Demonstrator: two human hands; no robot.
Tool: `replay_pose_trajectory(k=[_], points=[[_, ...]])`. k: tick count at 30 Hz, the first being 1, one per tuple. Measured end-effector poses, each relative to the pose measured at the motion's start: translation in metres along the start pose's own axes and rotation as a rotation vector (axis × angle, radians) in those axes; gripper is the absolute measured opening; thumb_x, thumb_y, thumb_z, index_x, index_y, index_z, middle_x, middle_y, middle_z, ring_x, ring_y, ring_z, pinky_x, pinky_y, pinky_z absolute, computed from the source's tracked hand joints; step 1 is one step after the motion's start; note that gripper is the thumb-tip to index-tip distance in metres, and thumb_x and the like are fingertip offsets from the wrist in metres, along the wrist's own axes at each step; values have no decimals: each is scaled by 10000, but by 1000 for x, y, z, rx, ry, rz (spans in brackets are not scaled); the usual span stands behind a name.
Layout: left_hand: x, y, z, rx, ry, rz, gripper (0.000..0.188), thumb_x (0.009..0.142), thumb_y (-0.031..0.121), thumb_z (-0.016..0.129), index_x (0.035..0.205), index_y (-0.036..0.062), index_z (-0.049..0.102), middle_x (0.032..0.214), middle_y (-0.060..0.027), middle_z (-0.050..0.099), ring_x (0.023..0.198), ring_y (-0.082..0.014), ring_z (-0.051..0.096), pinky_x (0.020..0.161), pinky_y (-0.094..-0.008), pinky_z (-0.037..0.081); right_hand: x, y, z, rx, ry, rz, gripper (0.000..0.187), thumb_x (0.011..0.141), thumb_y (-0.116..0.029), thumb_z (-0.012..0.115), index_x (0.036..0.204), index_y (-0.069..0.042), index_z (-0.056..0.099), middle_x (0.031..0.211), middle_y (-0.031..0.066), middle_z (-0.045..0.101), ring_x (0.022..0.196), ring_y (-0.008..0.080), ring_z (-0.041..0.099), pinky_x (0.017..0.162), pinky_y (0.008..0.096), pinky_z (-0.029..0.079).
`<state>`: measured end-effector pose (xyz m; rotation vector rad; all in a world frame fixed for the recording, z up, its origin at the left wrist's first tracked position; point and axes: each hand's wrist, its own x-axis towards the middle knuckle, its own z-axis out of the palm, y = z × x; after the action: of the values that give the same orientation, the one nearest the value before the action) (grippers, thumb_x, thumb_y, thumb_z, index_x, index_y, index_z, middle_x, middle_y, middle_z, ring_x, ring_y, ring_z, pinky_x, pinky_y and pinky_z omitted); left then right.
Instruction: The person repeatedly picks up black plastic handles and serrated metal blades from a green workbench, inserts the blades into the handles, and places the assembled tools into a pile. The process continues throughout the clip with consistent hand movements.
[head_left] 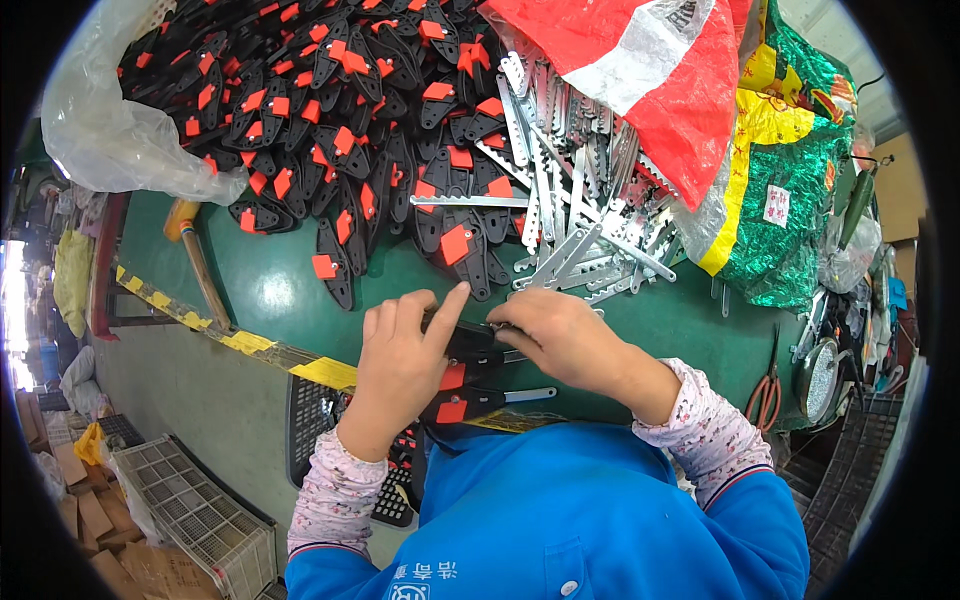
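Note:
My left hand lies over the near edge of the table with its index finger stretched out and the others apart; its thumb is hidden. Beside it is a black plastic part, partly covered by my hands. My right hand is closed in a pinch at the far end of that part; what sits between its fingertips is too small to make out. Just below, at the table edge, lies a black handle-like piece with a red tab and a metal strip sticking out of it.
Black plastic pieces with red tabs are heaped at the back left. Notched metal strips spill from a red and white bag. A hammer lies left, scissors right. Crates stand on the floor.

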<state>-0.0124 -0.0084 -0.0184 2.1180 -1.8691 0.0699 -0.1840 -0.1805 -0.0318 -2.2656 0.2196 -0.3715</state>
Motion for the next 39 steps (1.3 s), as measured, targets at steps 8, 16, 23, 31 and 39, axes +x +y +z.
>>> replay_pose_trajectory(k=[8,16,23,31,39], points=[[-7,-7,-9,-226,-106,-63,909,728,44,877,1548,9,485,1174,-168,594,1045,-376,552,951,-473,457,-10,5,-18,-9,44,30,182,897,-88,786,1065,-50,728,971,124,711,901,338,694,768,440,574],[-5,-4,-14,-316,-102,29,791,738,43,876,1464,-8,565,1246,-178,642,1092,-377,613,950,-455,526,-9,6,-11,-202,47,-125,220,858,-205,816,976,-71,689,900,80,688,901,292,689,743,429,581],[-2,-4,-8,-303,-58,89,718,754,76,874,1410,-28,600,1252,-193,700,1037,-378,679,919,-447,566,-15,11,-24,-490,18,-113,322,788,-313,845,824,-104,603,791,61,632,761,286,697,621,433,557],[6,0,-6,-349,-52,80,614,753,206,897,1285,17,658,1064,-139,683,974,-350,686,846,-420,573,-14,-7,0,-1,-7,8,366,932,-308,782,1133,-49,618,987,164,739,879,372,733,694,465,582],[-8,11,3,-156,44,25,493,718,361,911,1058,68,704,936,-67,626,806,-259,644,661,-379,530,-5,-25,30,-140,172,7,245,1006,-277,702,1012,-65,579,749,118,683,621,329,689,490,440,514]])
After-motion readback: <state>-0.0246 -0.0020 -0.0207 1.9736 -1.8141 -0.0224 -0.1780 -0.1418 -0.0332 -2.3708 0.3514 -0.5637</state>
